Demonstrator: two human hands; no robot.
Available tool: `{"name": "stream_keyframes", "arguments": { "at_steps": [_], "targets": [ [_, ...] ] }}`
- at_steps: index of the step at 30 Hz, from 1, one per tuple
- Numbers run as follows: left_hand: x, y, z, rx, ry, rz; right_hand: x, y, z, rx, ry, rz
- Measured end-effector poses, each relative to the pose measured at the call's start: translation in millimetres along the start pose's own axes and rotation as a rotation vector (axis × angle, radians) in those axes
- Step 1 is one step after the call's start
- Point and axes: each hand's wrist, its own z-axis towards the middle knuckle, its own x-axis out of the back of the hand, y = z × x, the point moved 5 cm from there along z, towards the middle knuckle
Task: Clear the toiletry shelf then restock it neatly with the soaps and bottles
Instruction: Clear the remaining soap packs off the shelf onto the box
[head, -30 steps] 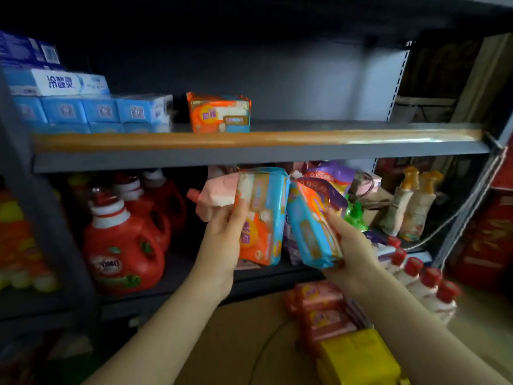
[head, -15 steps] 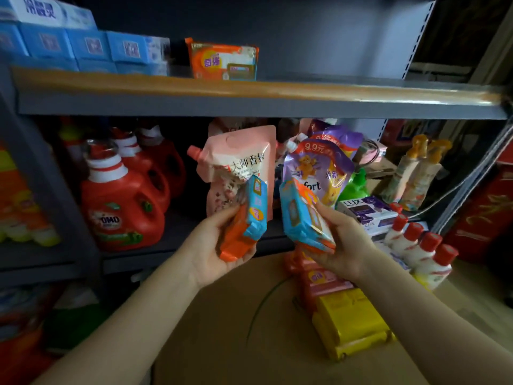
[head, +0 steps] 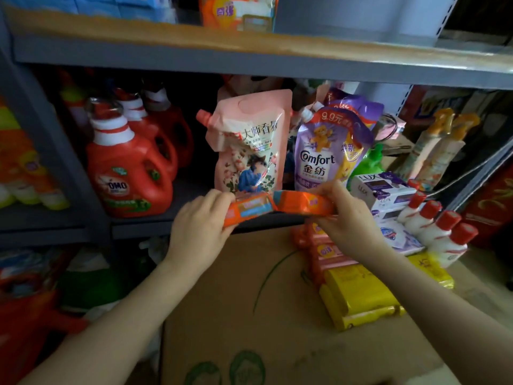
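Head view: one orange soap is gripped in the left hand [head: 198,226], another in the right hand [head: 342,215], and either could be dropped onto the box [head: 249,315] if the grip is loosened.

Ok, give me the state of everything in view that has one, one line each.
Left hand: grips an orange soap pack.
Right hand: grips a second orange soap pack.
Pink spouted refill pouch: upright, capped.
Red detergent jug: upright, capped.
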Motion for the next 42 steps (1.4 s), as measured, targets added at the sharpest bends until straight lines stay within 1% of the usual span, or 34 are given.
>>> {"name": "stream_keyframes", "arguments": {
  "at_steps": [2, 3, 5, 8, 12, 14, 16, 18, 21, 26, 28, 30, 32, 33, 35, 37, 39, 42],
  "targets": [
    [-9.4, -2.4, -5.6, -0.052, -0.040, 0.064, -1.8, -3.2, -1.5, 0.163, -0.003, -0.120],
    [-14.6, -5.6, -7.3, -0.036, -0.072, 0.053, -1.7, -3.0, -1.3, 0.223, -0.013, -0.172],
    [-26.0, -13.1, -8.9, 0.055, -0.163, -0.045, 1.6, -2.7, 1.4, 0.308, -0.064, -0.226],
    [-46.8, -23.7, -7.2, 0.262, -0.312, -0.272, 3.2, -0.8, 5.4, 0.342, -0.250, -0.155],
    [-73.6, -23.3, -0.7, 0.355, -0.403, -0.463, -13.5, 2.2, 1.4, 0.391, -0.428, -0.110],
    [-90.2, -18.8, 0.8, 0.424, -0.543, -0.605, -25.8, 2.1, -2.5, 0.400, -0.501, -0.097],
    [-107.3, -11.7, 1.8, 0.458, -0.653, -0.730, -34.5, 1.3, -3.5, 0.381, -0.557, -0.078],
    [-120.7, -7.5, 4.5, 0.469, -0.696, -0.789, -41.3, -1.2, -2.3, 0.368, -0.616, -0.028],
    [-135.6, -7.6, 9.8, 0.434, -0.724, -0.797, -51.6, -8.3, 4.8, 0.330, -0.736, 0.029],
    [-146.2, -8.8, 10.7, 0.344, -0.816, -0.704, -64.3, -11.7, 16.9, 0.198, -0.938, 0.120],
    [-144.1, -7.3, 9.0, 0.356, -0.828, -0.734, -73.4, -6.6, 19.2, 0.147, -1.019, 0.130],
    [-140.4, -11.1, 5.5, 0.411, -0.812, -0.799, -82.2, -1.2, 22.7, 0.097, -1.066, 0.091],
    [-136.0, -19.4, 0.8, 0.464, -0.780, -0.851, -88.4, 2.1, 27.8, 0.065, -1.078, 0.094],
    [-134.1, -23.9, -1.8, 0.488, -0.759, -0.890, -90.9, 3.0, 30.9, 0.047, -1.069, 0.142],
    [-128.3, -28.8, -6.5, 0.561, -0.717, -1.044, -95.8, 8.2, 36.6, -0.021, -1.041, 0.259],
    [-123.1, -27.4, -13.3, 0.620, -0.743, -1.177, -101.3, 16.1, 41.7, -0.095, -1.029, 0.315],
    [-119.5, -24.0, -18.6, 0.595, -0.793, -1.172, -106.0, 20.9, 45.3, -0.144, -1.029, 0.338],
    [-113.5, -21.1, -25.0, 0.544, -0.830, -1.111, -109.9, 25.1, 49.8, -0.136, -1.015, 0.313]
  ]
}}
